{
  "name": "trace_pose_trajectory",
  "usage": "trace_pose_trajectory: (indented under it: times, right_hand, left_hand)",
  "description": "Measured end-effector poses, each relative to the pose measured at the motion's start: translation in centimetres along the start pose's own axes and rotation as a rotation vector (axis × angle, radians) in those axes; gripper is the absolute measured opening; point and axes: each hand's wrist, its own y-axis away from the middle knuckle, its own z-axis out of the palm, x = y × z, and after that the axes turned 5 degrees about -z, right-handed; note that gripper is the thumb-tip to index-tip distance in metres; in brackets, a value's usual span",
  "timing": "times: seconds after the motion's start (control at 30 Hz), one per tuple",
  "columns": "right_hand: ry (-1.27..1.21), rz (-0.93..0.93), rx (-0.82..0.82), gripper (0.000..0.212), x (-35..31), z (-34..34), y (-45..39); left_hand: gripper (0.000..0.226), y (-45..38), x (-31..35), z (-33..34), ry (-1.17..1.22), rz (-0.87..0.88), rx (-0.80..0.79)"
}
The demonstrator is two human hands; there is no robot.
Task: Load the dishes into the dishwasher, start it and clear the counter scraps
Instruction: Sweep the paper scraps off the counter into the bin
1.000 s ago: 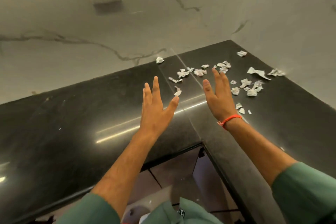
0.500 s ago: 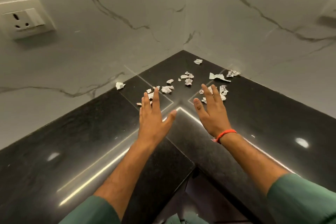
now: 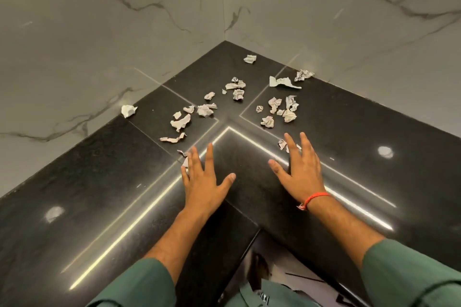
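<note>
From the head view, a glossy black counter (image 3: 87, 194) ran into an inner corner where 2 grey marble-veined walls (image 3: 99, 32) met. That corner serves as the landmark here. Crumpled paper scraps (image 3: 207, 109) lay scattered on the counter just in front of the corner, in 2 loose groups: one to the left of the corner line, one to the right. A single scrap (image 3: 128, 110) sat apart, far left of the corner, touching the foot of the left wall. Another scrap (image 3: 250, 59) lay closest to the corner, and a flat torn piece (image 3: 283, 82) rested right of it near the right wall.

The left hand (image 3: 203, 182) was spread open, palm down, fingers splayed, over the counter on the near side of the left group, further from the corner than the scraps; its outer fingers overlapped a small scrap (image 3: 185, 161). The right hand (image 3: 300, 172) was likewise open and flat, nothing gripped, on the near side of the right group, its fingertips over a scrap (image 3: 282, 143). An orange thread band (image 3: 314, 198) circled the right wrist. Green sleeves (image 3: 411, 276) covered both forearms near the bottom edge
</note>
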Motion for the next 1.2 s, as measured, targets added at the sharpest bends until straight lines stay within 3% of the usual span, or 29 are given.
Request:
trace_pose_trajectory:
  times: [0.1,0.2,0.6,0.83,1.07,1.2]
  right_hand:
    - [0.096,0.030,-0.067,0.095,2.5,0.9,-0.2]
    - [0.131,-0.009,-0.034,0.102,3.8,1.5,-0.6]
    - [0.125,-0.038,0.048,0.109,4.8,2.2,-9.2]
    - [0.111,-0.091,0.051,0.113,5.3,2.6,-14.7]
    - [0.139,-0.228,0.017,0.109,5.4,2.9,-19.7]
    - [0.161,-0.326,-0.044,0.087,5.4,3.6,-21.5]
  left_hand:
    - [0.102,0.0,-0.1,1.3,-0.037,-0.021,-0.029]
    - [0.097,0.2,0.2,2.6,-0.052,0.014,-0.005]
    - [0.116,-6.5,7.0,4.9,0.019,0.039,-0.057]
    - [0.123,-9.9,8.9,6.0,-0.135,0.059,0.045]
    - [0.121,-10.7,9.2,6.0,-0.136,0.079,0.071]
    - [0.122,-10.9,9.2,5.9,-0.156,0.074,0.065]
